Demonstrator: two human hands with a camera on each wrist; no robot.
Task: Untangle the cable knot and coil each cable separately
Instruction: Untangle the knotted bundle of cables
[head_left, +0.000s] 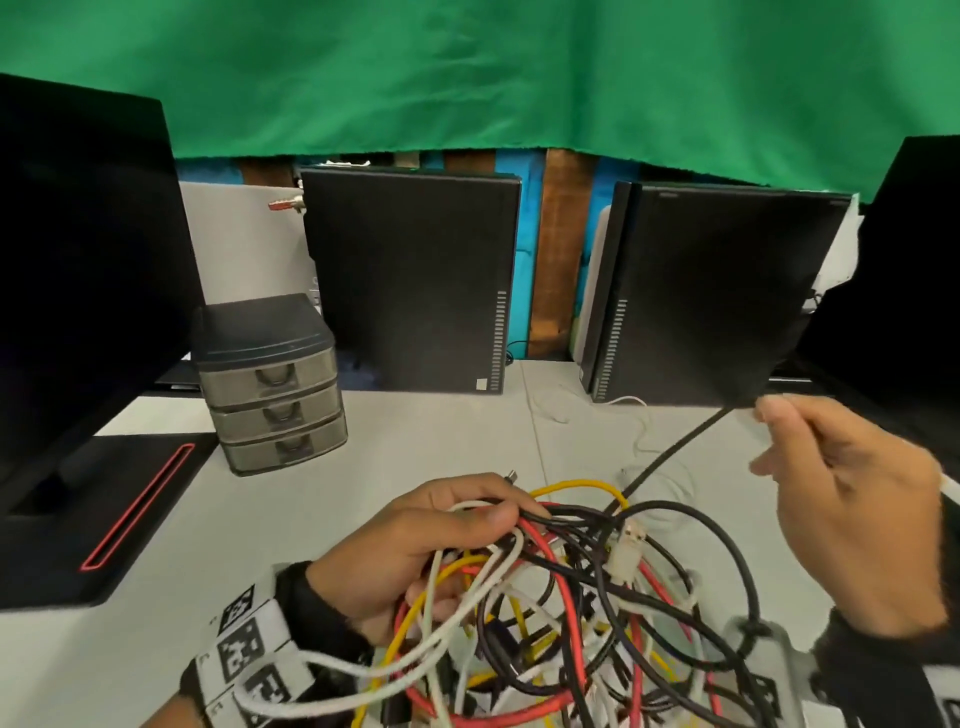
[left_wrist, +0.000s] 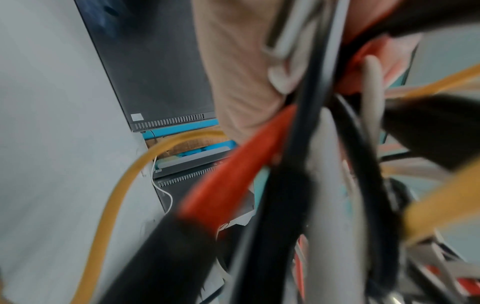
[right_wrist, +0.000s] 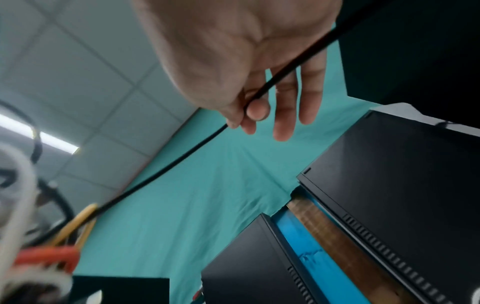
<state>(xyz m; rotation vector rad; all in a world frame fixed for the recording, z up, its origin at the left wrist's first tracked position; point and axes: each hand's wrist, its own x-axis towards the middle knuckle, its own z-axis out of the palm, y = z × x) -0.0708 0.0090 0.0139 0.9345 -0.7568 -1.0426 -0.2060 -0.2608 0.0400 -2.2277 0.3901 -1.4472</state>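
Hidden or cut off: the lower part of the cable knot (head_left: 582, 613) runs off the bottom edge of the head view, so its full extent cannot be told. The left wrist view is badly blurred; only thick red, black, white and yellow strands close to the lens can be made out. The far end of the black cable (head_left: 675, 452) disappears inside the right hand (head_left: 852, 499).

Knot position: it sits at the near edge of the white table (head_left: 426, 431), in front of the person, between the two wrists.

Knot make-up: red, yellow, white and black strands loop over one another; a pale plug (head_left: 628, 551) lies on top near the middle.

Left hand (head_left: 415, 545): fingers curled round a bundle of strands at the knot's left side, thumb laid over the top of them.

Right hand: raised above the table to the right of the knot; thumb and forefinger pinch the black cable, the other fingers (right_wrist: 285, 115) hang loose and straight.

Black cable axis: drawn in a nearly straight line, it slopes from the knot's upper edge up and to the right into the pinch; in the right wrist view (right_wrist: 182, 156) it runs diagonally from the fingers down to the tangle.

Behind: a small drawer unit (head_left: 270, 384) at the left, two dark computer cases (head_left: 410, 280) upright at the back, a green cloth (head_left: 467, 78) above them.
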